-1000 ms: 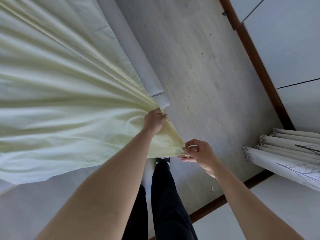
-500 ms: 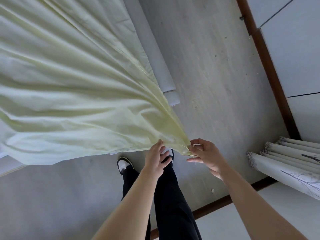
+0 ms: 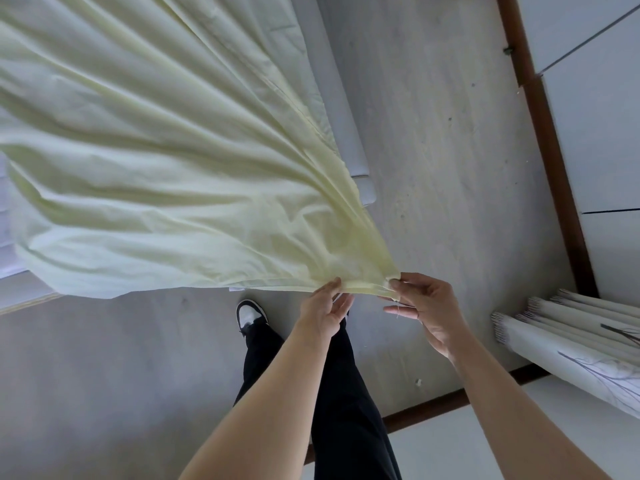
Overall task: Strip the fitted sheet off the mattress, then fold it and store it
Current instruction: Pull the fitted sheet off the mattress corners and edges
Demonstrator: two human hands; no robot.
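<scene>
Pale yellow cotton fitted sheet [image 3: 166, 174] fans from 10 o'clock off the mattress to a gathered corner at 5 o'clock, right hand [image 3: 429, 306] pinching it tight w/ thumb & forefinger, left hand [image 3: 323, 311] pinching the hem beside it, probably to find the edge for folding.

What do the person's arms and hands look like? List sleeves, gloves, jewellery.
Both forearms are bare as far as the view reaches: no sleeves show. The left hand and right hand wear no gloves, and no rings, watch or bracelets are visible. A thin loose thread hangs by the right hand's fingers.
</scene>
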